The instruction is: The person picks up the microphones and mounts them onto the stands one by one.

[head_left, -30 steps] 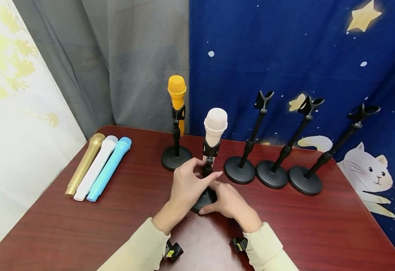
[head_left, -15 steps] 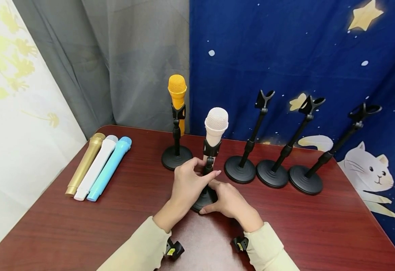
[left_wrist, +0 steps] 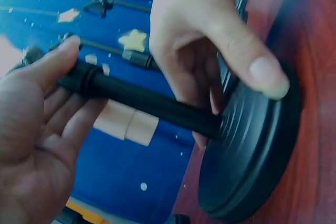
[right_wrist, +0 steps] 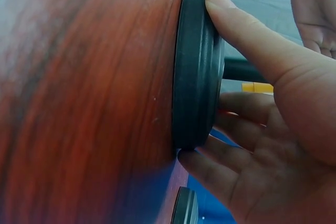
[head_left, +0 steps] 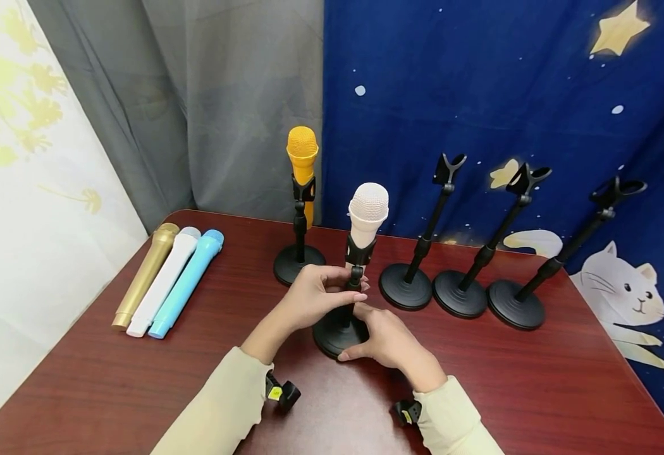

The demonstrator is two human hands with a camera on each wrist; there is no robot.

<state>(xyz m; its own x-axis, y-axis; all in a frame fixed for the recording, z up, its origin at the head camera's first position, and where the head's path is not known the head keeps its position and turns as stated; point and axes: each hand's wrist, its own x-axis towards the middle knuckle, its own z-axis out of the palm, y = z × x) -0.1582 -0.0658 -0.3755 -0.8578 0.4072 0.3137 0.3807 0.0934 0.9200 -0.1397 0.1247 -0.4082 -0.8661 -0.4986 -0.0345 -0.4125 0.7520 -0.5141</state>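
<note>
A white microphone [head_left: 368, 208] sits head up in the clip of a black microphone stand [head_left: 332, 335] at the table's middle. My left hand [head_left: 317, 294] holds the stand's pole just below the clip, thumb on the near side and fingers behind. In the left wrist view, that thumb and the curled fingers lie about the pole's collar [left_wrist: 86, 80]. Lower down, my right hand [head_left: 391, 338] grips the round base [right_wrist: 197, 72] from the right. Its thumb presses the near rim and its fingers reach the far side, as the right wrist view shows.
An orange microphone [head_left: 302, 151] stands in another stand behind. Gold [head_left: 147, 275], white [head_left: 164, 281] and blue [head_left: 188, 284] microphones lie side by side at left. Three stands with bare clips, including the nearest one [head_left: 406, 285], line the back right before a blue curtain [head_left: 400, 126].
My left wrist has swung left and its fingers lie flatter across the pole, uncovering more of the base. My right hand stays at the base. The head view has shifted slightly.
</note>
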